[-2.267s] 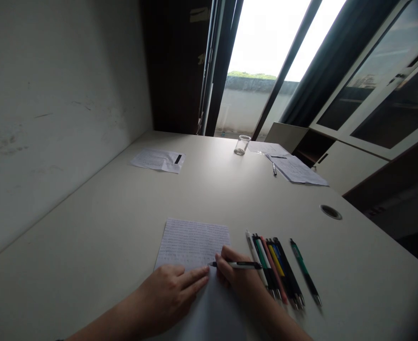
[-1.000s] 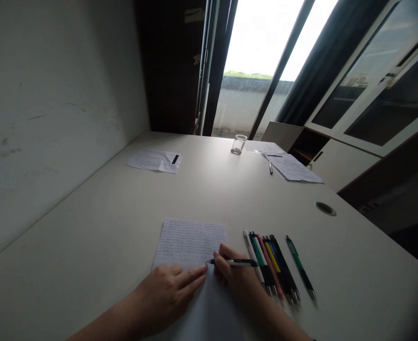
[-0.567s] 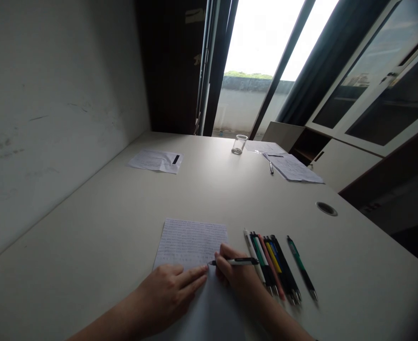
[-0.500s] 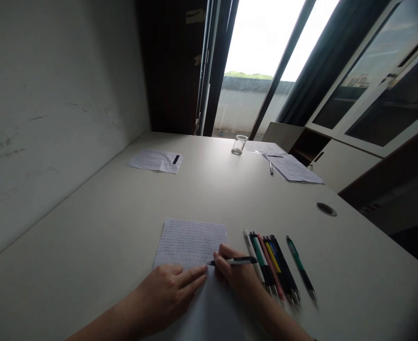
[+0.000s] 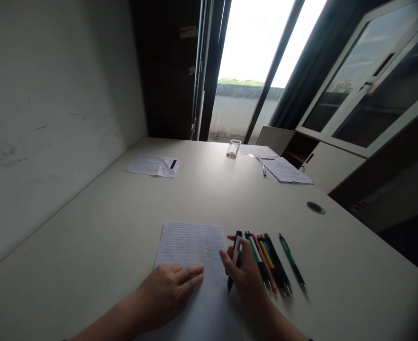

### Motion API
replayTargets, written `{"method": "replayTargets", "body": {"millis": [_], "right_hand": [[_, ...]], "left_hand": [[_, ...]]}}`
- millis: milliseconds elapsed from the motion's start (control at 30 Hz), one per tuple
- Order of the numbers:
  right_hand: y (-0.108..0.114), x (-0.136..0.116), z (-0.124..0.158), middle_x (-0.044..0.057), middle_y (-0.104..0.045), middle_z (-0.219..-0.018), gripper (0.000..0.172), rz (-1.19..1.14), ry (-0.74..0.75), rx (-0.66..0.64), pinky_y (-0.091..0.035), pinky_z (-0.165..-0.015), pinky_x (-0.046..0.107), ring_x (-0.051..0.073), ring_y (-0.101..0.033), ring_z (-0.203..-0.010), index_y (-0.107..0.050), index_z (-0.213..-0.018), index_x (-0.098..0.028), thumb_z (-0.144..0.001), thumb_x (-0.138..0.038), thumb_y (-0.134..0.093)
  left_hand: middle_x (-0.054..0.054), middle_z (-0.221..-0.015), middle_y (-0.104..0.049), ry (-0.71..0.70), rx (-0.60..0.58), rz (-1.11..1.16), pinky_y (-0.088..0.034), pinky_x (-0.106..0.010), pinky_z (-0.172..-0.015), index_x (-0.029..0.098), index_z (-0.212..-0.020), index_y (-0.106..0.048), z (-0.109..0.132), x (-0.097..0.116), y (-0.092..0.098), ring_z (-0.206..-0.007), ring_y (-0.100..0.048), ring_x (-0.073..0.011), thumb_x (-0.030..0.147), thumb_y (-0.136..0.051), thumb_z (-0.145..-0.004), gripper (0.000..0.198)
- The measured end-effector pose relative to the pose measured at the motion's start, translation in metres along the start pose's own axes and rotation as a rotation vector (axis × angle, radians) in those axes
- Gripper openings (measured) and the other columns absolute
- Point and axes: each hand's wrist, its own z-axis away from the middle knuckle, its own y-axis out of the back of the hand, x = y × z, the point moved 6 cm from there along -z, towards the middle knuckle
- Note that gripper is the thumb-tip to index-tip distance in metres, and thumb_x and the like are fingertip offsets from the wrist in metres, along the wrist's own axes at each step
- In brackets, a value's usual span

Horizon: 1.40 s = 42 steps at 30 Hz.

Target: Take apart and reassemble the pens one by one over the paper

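My left hand (image 5: 168, 289) lies flat on a sheet of paper (image 5: 193, 241), its fingers stretched to the right across the sheet. The upper part of the sheet bears lines of handwriting; the lower part looks blank. At the paper's right edge, my right hand (image 5: 248, 272) grips a white and black pen (image 5: 236, 251). The pen stands steeply, its dark end pointing down; I cannot tell if it touches the paper. Just right of that hand lies a row of several pens (image 5: 268, 263), partly covered by it. A green pen (image 5: 293, 263) rests apart, farther right.
On the far part of the table (image 5: 123, 227) stand a glass jar (image 5: 233, 148) and a creased sheet (image 5: 154, 166) to its left. A stack of papers (image 5: 287, 169) with a pen (image 5: 264, 170) beside it lies at the right. A round cable hole (image 5: 315, 207) is near the right edge.
My right hand has lifted away from the writing and shifted right. The pen has swung from lying nearly level to standing steeply. My left hand stays on the sheet; the view has shifted slightly.
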Motion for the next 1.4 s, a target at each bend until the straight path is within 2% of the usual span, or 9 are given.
{"method": "replayTargets", "body": {"millis": [100,167,500,667,800,933,1133,1267,1400], "right_hand": [[-0.001,-0.003,0.005,-0.007,-0.054,-0.070,0.073,-0.042,-0.034,-0.039,-0.047,-0.052,0.026,0.014,-0.052,-0.055,-0.024,-0.148,-0.026,-0.090,-0.044,-0.065],[0.001,-0.006,0.007,-0.006,-0.054,-0.071,0.080,-0.030,-0.030,-0.043,-0.048,-0.053,0.027,0.015,-0.053,-0.055,-0.016,-0.152,-0.027,-0.091,-0.044,-0.064],[0.002,-0.011,0.011,-0.006,-0.052,-0.066,0.055,0.106,0.032,-0.059,-0.043,-0.048,0.026,0.015,-0.050,-0.052,-0.029,-0.140,-0.021,-0.096,-0.043,-0.053],[0.004,-0.017,0.010,-0.006,-0.053,-0.065,0.060,0.175,0.073,-0.033,-0.044,-0.049,0.026,0.015,-0.051,-0.051,-0.027,-0.148,-0.020,-0.097,-0.043,-0.049],[0.036,-0.038,0.005,-0.010,-0.042,-0.053,0.070,0.366,0.177,0.145,-0.039,-0.047,0.024,0.014,-0.045,-0.045,-0.021,-0.155,-0.015,-0.099,-0.046,-0.047],[0.084,-0.042,-0.001,-0.005,-0.052,-0.058,0.058,0.504,0.183,0.282,-0.038,-0.047,0.023,0.014,-0.049,-0.046,-0.042,-0.147,-0.015,-0.102,-0.051,-0.036],[0.139,-0.018,-0.002,0.001,-0.062,-0.062,0.058,0.765,0.151,0.316,-0.048,-0.057,0.029,0.019,-0.061,-0.055,-0.063,-0.128,-0.012,-0.097,-0.057,-0.044],[0.154,-0.005,-0.006,0.011,-0.072,-0.080,0.058,0.917,0.202,0.283,-0.054,-0.067,0.035,0.024,-0.067,-0.067,-0.065,-0.125,-0.008,-0.097,-0.053,-0.043],[0.152,0.006,-0.013,0.016,-0.073,-0.095,0.050,1.022,0.236,0.251,-0.055,-0.074,0.037,0.026,-0.069,-0.077,-0.067,-0.122,-0.008,-0.098,-0.043,-0.041]], "left_hand": [[-0.007,-0.146,-0.055,-0.006,0.004,0.010,-0.060,-0.038,-0.084,0.018,-0.139,-0.051,0.000,0.001,0.001,-0.098,-0.070,-0.0238,0.011,-0.047,-0.093,0.047],[-0.008,-0.146,-0.055,-0.017,0.010,0.017,-0.060,-0.038,-0.085,0.018,-0.138,-0.051,0.000,0.002,0.002,-0.101,-0.070,-0.0239,0.011,-0.046,-0.093,0.047],[-0.009,-0.145,-0.056,-0.023,0.028,0.016,-0.060,-0.040,-0.086,0.020,-0.139,-0.050,0.003,0.002,0.000,-0.103,-0.069,-0.0244,0.011,-0.046,-0.093,0.047],[-0.009,-0.143,-0.057,-0.017,0.035,0.010,-0.060,-0.040,-0.085,0.020,-0.137,-0.052,0.003,0.005,0.004,-0.101,-0.070,-0.0242,0.012,-0.045,-0.095,0.044],[-0.009,-0.143,-0.058,-0.017,0.047,0.040,-0.059,-0.040,-0.087,0.021,-0.136,-0.052,0.005,0.004,0.005,-0.105,-0.070,-0.0241,0.011,-0.048,-0.092,0.045],[-0.008,-0.143,-0.058,-0.015,0.071,0.071,-0.059,-0.039,-0.089,0.022,-0.136,-0.052,0.007,0.003,0.004,-0.108,-0.069,-0.0234,0.010,-0.048,-0.091,0.046],[-0.007,-0.141,-0.059,-0.006,0.088,0.080,-0.059,-0.039,-0.088,0.024,-0.133,-0.054,0.007,0.002,0.003,-0.107,-0.069,-0.0227,0.010,-0.048,-0.092,0.044],[-0.006,-0.142,-0.059,-0.005,0.088,0.091,-0.058,-0.040,-0.091,0.025,-0.134,-0.052,0.008,0.001,0.002,-0.111,-0.068,-0.0230,0.008,-0.050,-0.088,0.049],[-0.008,-0.141,-0.060,-0.019,0.115,0.090,-0.059,-0.038,-0.090,0.024,-0.133,-0.053,0.008,0.003,0.004,-0.109,-0.069,-0.0225,0.007,-0.048,-0.088,0.049]]}}
